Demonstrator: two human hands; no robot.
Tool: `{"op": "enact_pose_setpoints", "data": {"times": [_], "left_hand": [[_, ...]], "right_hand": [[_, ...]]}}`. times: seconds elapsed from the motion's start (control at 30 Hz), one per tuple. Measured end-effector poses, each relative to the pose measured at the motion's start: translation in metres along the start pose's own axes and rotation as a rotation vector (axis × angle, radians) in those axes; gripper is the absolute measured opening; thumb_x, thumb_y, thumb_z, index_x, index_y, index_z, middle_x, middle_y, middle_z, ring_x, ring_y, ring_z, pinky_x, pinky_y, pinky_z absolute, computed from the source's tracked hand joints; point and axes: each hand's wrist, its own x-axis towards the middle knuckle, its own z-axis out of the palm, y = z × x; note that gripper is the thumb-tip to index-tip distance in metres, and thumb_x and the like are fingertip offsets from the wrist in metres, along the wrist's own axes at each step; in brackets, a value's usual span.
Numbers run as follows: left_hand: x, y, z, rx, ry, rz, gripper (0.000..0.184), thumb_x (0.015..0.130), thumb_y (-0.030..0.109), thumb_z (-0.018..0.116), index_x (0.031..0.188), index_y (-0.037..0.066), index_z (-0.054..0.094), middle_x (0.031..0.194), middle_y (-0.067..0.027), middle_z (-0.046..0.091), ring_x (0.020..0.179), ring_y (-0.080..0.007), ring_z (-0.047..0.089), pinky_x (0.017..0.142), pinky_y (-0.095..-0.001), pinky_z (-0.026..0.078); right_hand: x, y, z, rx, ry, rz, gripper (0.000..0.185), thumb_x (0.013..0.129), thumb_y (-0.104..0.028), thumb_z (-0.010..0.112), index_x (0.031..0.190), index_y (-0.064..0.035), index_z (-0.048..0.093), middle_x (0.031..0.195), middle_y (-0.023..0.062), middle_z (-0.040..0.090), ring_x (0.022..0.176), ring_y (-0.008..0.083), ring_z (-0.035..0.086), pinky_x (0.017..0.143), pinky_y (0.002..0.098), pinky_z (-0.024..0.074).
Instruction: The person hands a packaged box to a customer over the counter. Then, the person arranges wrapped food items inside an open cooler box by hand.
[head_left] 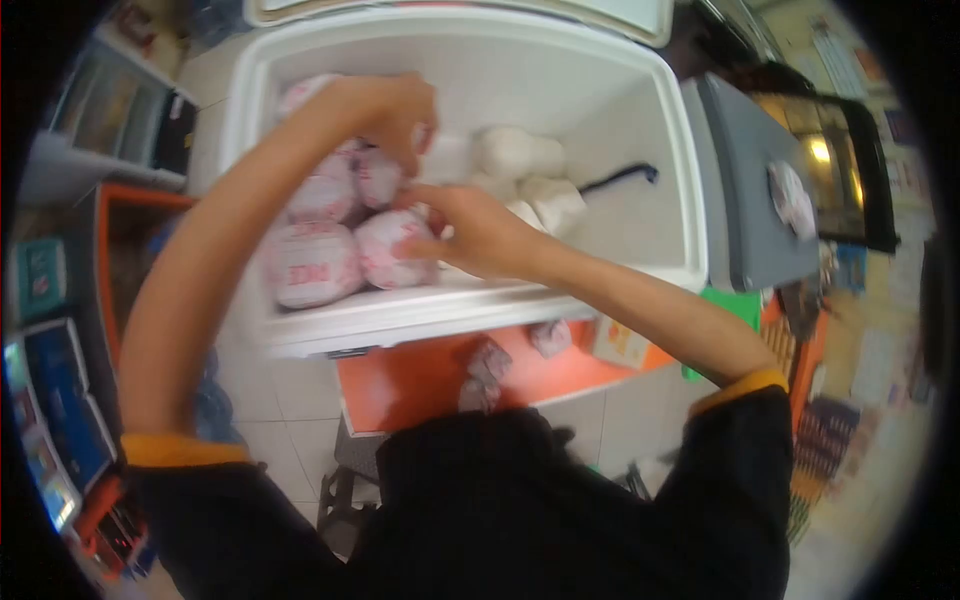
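Though blurred, rounded pink-printed wrapped bundles [314,264].

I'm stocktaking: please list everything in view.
cooler box: one, white, centre
wrapped rice packs: at least five, pink-white, cooler's left
plain bundles: several, white, cooler's middle
long handle: one, dark, beside bundles
container: one, grey, right of cooler
wrapped pack: one, pink-white, on container
table: one, orange, below cooler
small packs: several, pink-white, on table
box: one, teal, far left
lit cabinet: one, black, upper right
the rest: too unclear to name
sleeves: two, black, orange-cuffed, bottom
left hand: one, bare, above rice packs
right hand: one, bare, at a rice pack
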Motion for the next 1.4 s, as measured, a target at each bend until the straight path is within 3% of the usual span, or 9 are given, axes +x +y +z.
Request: {"op": "enact_pose_setpoints", "data": {"times": [0.1, 0.23, 0.47, 0.67, 0.77, 0.9, 1.03, 1.13, 1.4], "left_hand": [[-0.005, -0.011, 0.017, 0.018, 0.185, 0.155, 0.031, 0.059, 0.024, 0.075, 0.087, 0.013, 0.07, 0.095, -0.0135, 0.062, 0.103, -0.0313, 0.054, 0.086, -0.0398, 0.048], [-0.014, -0.002, 0.027, -0.013, 0.336, 0.201, 0.026, 0.062, 0.014, 0.071, 0.087, 0.013, 0.068, 0.098, -0.0124, 0.059, 0.102, -0.0321, 0.054, 0.087, -0.0404, 0.045], [-0.018, 0.035, 0.042, 0.124, 0.377, 0.062, 0.038, 0.059, 0.003, 0.068, 0.096, 0.013, 0.066, 0.104, -0.0078, 0.059, 0.109, -0.0279, 0.052, 0.094, -0.047, 0.039], [-0.012, 0.048, 0.054, 0.198, 0.498, -0.094, 0.045, 0.06, 0.004, 0.07, 0.104, 0.016, 0.064, 0.107, -0.0076, 0.057, 0.111, -0.0288, 0.05, 0.105, -0.0494, 0.033], [-0.007, 0.05, 0.06, 0.224, 0.521, -0.173, 0.044, 0.062, 0.006, 0.071, 0.105, 0.016, 0.064, 0.106, -0.0094, 0.056, 0.114, -0.0287, 0.049, 0.107, -0.0525, 0.029], [-0.002, 0.054, 0.063, 0.33, 0.491, -0.21, 0.047, 0.063, 0.008, 0.071, 0.108, 0.016, 0.063, 0.108, -0.0101, 0.057, 0.117, -0.0298, 0.048, 0.107, -0.0563, 0.027], [-0.001, 0.06, 0.064, 0.419, 0.455, -0.286, 0.045, 0.066, 0.012, 0.07, 0.111, 0.013, 0.063, 0.116, -0.0123, 0.056, 0.123, -0.0302, 0.045, 0.108, -0.0554, 0.025], [0.001, 0.061, 0.068, 0.41, 0.457, -0.314, 0.041, 0.07, 0.016, 0.069, 0.11, 0.013, 0.063, 0.118, -0.0143, 0.056, 0.128, -0.0306, 0.041, 0.108, -0.056, 0.023], [0.014, 0.066, 0.082, 0.364, 0.482, -0.299, 0.026, 0.081, 0.014, 0.059, 0.105, 0.013, 0.066, 0.111, -0.0103, 0.061, 0.11, -0.0253, 0.057, 0.089, -0.0361, 0.046]], "right_hand": [[-0.028, -0.056, -0.014, -0.064, 0.455, -0.36, 0.028, 0.082, -0.018, 0.07, 0.106, -0.0058, 0.06, 0.089, 0.0137, 0.062, 0.081, 0.0267, 0.061, 0.073, 0.0356, 0.0475], [-0.13, -0.075, 0.0, 0.498, -0.462, -0.236, 0.032, 0.084, -0.014, 0.062, 0.115, -0.0095, 0.054, 0.109, 0.0163, 0.059, 0.086, 0.0345, 0.061, 0.079, 0.0426, 0.0483], [-0.201, 0.152, 0.174, -0.318, -0.159, 0.394, 0.039, 0.088, -0.023, 0.056, 0.126, -0.0171, 0.052, 0.128, 0.0152, 0.049, 0.127, 0.0406, 0.036, 0.092, 0.05, 0.0439], [-0.202, 0.167, 0.185, -0.252, -0.04, -0.023, 0.056, 0.075, -0.019, 0.067, 0.127, -0.011, 0.047, 0.123, 0.0177, 0.049, 0.119, 0.0301, 0.046, 0.101, 0.038, 0.0374], [-0.203, 0.114, 0.133, 0.277, -0.104, 0.337, 0.061, 0.073, -0.024, 0.072, 0.126, -0.01, 0.046, 0.124, 0.0156, 0.049, 0.12, 0.0248, 0.047, 0.103, 0.0343, 0.0359], [-0.199, 0.02, 0.048, 1.983, -0.47, 0.297, 0.077, 0.067, -0.017, 0.079, 0.131, -0.0128, 0.037, 0.124, 0.0133, 0.045, 0.11, 0.0324, 0.052, 0.088, 0.0524, 0.0478], [-0.168, -0.043, -0.03, 1.721, -0.06, 0.113, 0.072, 0.071, -0.027, 0.077, 0.13, -0.0153, 0.037, 0.109, 0.0116, 0.047, 0.095, 0.0248, 0.055, 0.076, 0.0481, 0.0561], [-0.102, -0.051, -0.072, 1.383, 0.349, 0.096, 0.057, 0.083, -0.034, 0.062, 0.129, -0.007, 0.044, 0.118, 0.0106, 0.054, 0.11, 0.0234, 0.054, 0.095, 0.0516, 0.0448], [0.098, 0.039, -0.057, 0.816, 0.252, 0.254, 0.071, 0.079, -0.034, 0.075, 0.125, 0.0044, 0.038, 0.114, 0.0164, 0.055, 0.105, 0.021, 0.056, 0.086, 0.0336, 0.0484]]}}
